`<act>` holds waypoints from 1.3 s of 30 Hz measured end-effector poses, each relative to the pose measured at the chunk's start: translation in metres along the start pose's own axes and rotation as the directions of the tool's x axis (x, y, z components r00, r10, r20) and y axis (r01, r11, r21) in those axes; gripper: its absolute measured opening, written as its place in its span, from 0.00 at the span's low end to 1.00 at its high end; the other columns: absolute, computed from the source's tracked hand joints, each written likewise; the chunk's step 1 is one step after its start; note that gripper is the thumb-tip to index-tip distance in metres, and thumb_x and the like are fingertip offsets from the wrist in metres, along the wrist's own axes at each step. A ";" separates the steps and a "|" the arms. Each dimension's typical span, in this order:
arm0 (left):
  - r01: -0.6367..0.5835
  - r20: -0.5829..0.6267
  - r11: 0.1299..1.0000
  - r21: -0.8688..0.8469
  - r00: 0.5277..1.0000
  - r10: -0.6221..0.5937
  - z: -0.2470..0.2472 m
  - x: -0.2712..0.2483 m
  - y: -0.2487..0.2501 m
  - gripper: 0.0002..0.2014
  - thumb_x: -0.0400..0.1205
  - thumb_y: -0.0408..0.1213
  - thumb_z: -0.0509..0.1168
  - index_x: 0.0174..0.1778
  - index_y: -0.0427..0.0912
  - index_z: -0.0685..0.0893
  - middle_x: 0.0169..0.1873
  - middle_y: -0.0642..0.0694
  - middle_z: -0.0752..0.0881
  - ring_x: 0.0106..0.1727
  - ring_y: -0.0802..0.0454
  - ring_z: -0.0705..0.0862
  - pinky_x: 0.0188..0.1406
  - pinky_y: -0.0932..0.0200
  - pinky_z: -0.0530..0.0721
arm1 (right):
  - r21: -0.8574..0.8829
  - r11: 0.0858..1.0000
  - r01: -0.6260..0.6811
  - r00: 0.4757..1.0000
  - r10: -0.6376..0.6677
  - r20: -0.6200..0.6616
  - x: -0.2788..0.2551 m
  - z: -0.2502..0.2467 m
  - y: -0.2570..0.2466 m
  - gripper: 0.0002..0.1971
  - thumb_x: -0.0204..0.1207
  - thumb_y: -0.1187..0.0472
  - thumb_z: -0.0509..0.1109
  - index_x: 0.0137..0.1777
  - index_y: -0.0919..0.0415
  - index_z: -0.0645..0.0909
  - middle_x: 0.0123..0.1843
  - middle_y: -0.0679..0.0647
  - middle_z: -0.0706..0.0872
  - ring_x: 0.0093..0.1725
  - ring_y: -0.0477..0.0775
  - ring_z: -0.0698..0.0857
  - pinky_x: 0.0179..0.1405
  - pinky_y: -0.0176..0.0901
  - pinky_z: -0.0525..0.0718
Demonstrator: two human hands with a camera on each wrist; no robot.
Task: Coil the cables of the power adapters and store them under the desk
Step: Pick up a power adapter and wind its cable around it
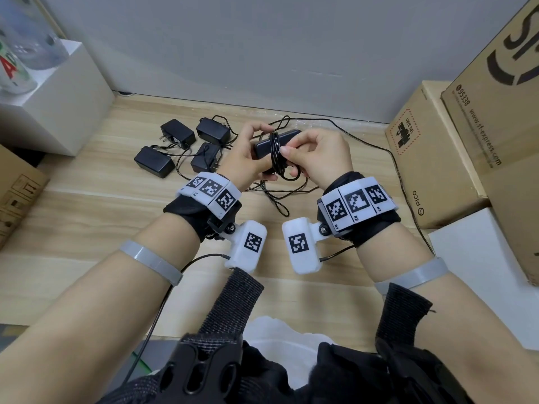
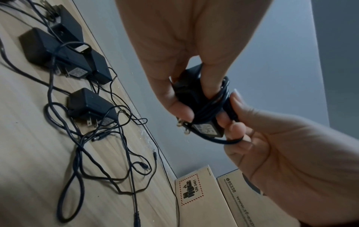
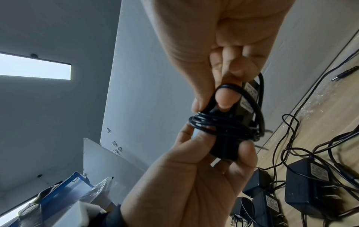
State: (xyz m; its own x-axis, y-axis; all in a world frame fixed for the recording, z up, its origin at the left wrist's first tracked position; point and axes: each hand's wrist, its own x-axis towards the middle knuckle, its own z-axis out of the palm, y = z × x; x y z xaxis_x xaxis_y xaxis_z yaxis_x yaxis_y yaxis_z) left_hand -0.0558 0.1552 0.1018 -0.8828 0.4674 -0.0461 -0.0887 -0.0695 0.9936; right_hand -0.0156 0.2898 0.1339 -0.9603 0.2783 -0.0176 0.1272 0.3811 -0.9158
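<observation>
I hold a black power adapter (image 1: 288, 137) above the wooden surface, with its cable (image 1: 275, 154) wound in several turns round the middle. My left hand (image 1: 259, 147) grips the adapter's left end; its plug prongs (image 2: 182, 124) stick out below. My right hand (image 1: 288, 158) pinches a loop of the cable (image 3: 223, 126) against the adapter body (image 3: 225, 147). Several other black adapters (image 1: 153, 161) (image 1: 178, 132) (image 1: 213, 130) lie to the left, their loose cables (image 1: 277, 199) tangled beneath my hands.
Cardboard boxes (image 1: 431, 158) (image 1: 501, 126) stand along the right, with a white box (image 1: 481, 272) nearer me. A white block (image 1: 58, 106) and another carton (image 1: 17, 193) sit at the left. A grey wall (image 1: 262, 53) closes the back. One long cable (image 1: 399, 170) runs along the right.
</observation>
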 end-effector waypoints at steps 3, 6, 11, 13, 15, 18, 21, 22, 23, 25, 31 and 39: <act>-0.004 -0.001 1.000 0.024 1.000 0.004 0.001 -0.001 0.001 0.20 0.79 0.21 0.62 0.51 0.54 0.70 0.47 0.44 0.78 0.37 0.56 0.84 0.34 0.58 0.87 | -0.023 1.000 0.005 1.000 -0.005 -0.001 0.000 -0.002 -0.001 0.11 0.69 0.63 0.76 0.30 0.53 0.78 0.21 0.49 0.82 0.18 0.42 0.79 0.28 0.33 0.77; -0.019 -0.014 0.998 0.055 1.000 0.020 0.000 0.000 0.004 0.18 0.80 0.21 0.61 0.54 0.50 0.71 0.49 0.42 0.78 0.39 0.52 0.83 0.32 0.61 0.87 | -0.056 0.998 0.027 1.000 -0.026 0.012 0.000 -0.001 -0.002 0.08 0.70 0.62 0.75 0.31 0.53 0.82 0.23 0.50 0.83 0.19 0.41 0.79 0.28 0.31 0.77; -0.049 -0.043 0.994 0.102 0.998 0.054 -0.003 0.004 0.008 0.16 0.81 0.22 0.60 0.60 0.43 0.70 0.46 0.47 0.79 0.34 0.56 0.81 0.27 0.68 0.83 | 0.029 0.999 -0.046 0.998 0.044 0.055 0.003 0.005 0.001 0.10 0.68 0.71 0.74 0.42 0.54 0.86 0.32 0.50 0.86 0.37 0.55 0.87 0.48 0.51 0.87; -0.043 -0.047 0.994 0.102 0.998 0.048 -0.005 0.005 0.007 0.16 0.82 0.22 0.59 0.61 0.43 0.70 0.46 0.48 0.79 0.35 0.58 0.82 0.29 0.68 0.84 | 0.043 0.996 -0.081 0.995 0.078 0.070 0.003 0.007 0.001 0.15 0.66 0.76 0.73 0.49 0.59 0.87 0.36 0.50 0.85 0.44 0.59 0.88 0.58 0.55 0.85; -0.031 -0.041 0.994 0.108 0.999 0.035 -0.006 0.005 0.004 0.17 0.82 0.21 0.58 0.62 0.44 0.70 0.46 0.48 0.79 0.37 0.57 0.81 0.31 0.67 0.85 | 0.049 0.995 -0.089 0.995 0.086 0.056 0.002 0.009 -0.001 0.16 0.65 0.78 0.71 0.48 0.58 0.87 0.35 0.50 0.83 0.47 0.63 0.88 0.59 0.57 0.85; -0.009 -0.027 0.992 0.123 1.000 0.012 -0.006 0.004 0.001 0.18 0.82 0.21 0.58 0.65 0.42 0.69 0.47 0.47 0.78 0.39 0.55 0.80 0.32 0.66 0.86 | 0.084 0.990 -0.113 0.994 0.113 0.010 0.000 0.011 -0.003 0.19 0.65 0.80 0.68 0.37 0.51 0.80 0.31 0.51 0.80 0.42 0.64 0.87 0.55 0.61 0.86; 0.022 -0.021 0.991 0.128 1.000 -0.020 -0.006 0.004 -0.002 0.18 0.82 0.22 0.58 0.64 0.44 0.70 0.52 0.42 0.77 0.40 0.54 0.81 0.31 0.65 0.86 | 0.123 0.986 -0.115 0.993 0.119 -0.027 -0.001 0.013 -0.005 0.19 0.67 0.77 0.66 0.38 0.48 0.70 0.28 0.51 0.80 0.36 0.61 0.85 0.53 0.63 0.85; 0.026 -0.008 0.990 0.138 1.000 -0.025 -0.006 0.003 -0.002 0.18 0.82 0.22 0.58 0.63 0.45 0.70 0.54 0.40 0.76 0.40 0.54 0.81 0.32 0.64 0.86 | 0.106 0.990 -0.089 0.995 0.092 -0.027 -0.002 0.014 -0.006 0.18 0.68 0.73 0.68 0.38 0.47 0.69 0.28 0.50 0.79 0.34 0.58 0.83 0.51 0.60 0.86; 0.024 0.011 0.987 0.159 1.000 -0.026 -0.005 0.003 -0.002 0.19 0.81 0.21 0.58 0.63 0.46 0.70 0.56 0.39 0.75 0.41 0.55 0.81 0.34 0.63 0.87 | 0.054 0.997 -0.051 0.998 0.052 -0.024 -0.002 0.014 -0.007 0.17 0.68 0.69 0.71 0.38 0.47 0.69 0.29 0.48 0.77 0.34 0.53 0.81 0.47 0.52 0.86; 0.005 0.057 0.976 0.220 0.998 -0.018 -0.003 0.003 -0.001 0.21 0.80 0.20 0.59 0.64 0.46 0.71 0.56 0.41 0.76 0.42 0.56 0.82 0.35 0.61 0.88 | -0.134 0.991 0.026 1.000 -0.027 -0.004 -0.003 0.014 -0.010 0.13 0.68 0.61 0.75 0.41 0.49 0.72 0.33 0.46 0.72 0.35 0.45 0.74 0.36 0.32 0.76; 0.024 0.041 0.954 0.299 0.998 -0.038 0.001 0.001 0.002 0.20 0.77 0.19 0.62 0.61 0.42 0.71 0.42 0.51 0.78 0.38 0.57 0.82 0.34 0.61 0.87 | -0.383 0.919 0.091 0.995 -0.067 0.076 -0.001 0.012 -0.008 0.13 0.71 0.56 0.72 0.36 0.49 0.69 0.48 0.52 0.72 0.44 0.50 0.70 0.40 0.40 0.65; 0.101 0.025 0.960 0.260 0.993 -0.111 0.000 -0.003 -0.004 0.15 0.78 0.20 0.63 0.47 0.46 0.70 0.39 0.46 0.77 0.34 0.54 0.80 0.26 0.65 0.85 | -0.661 0.741 0.120 0.991 -0.052 0.121 -0.005 0.013 -0.013 0.11 0.79 0.54 0.64 0.37 0.53 0.69 0.63 0.58 0.78 0.61 0.61 0.78 0.50 0.45 0.70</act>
State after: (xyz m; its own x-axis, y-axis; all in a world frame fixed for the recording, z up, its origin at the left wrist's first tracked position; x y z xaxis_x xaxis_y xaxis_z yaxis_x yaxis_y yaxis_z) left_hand -0.0528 0.1540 0.0983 -0.8558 0.4938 -0.1540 -0.0546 0.2097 0.9762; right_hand -0.0157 0.2722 0.1402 -0.9886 0.1495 -0.0182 0.1435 0.8982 -0.4156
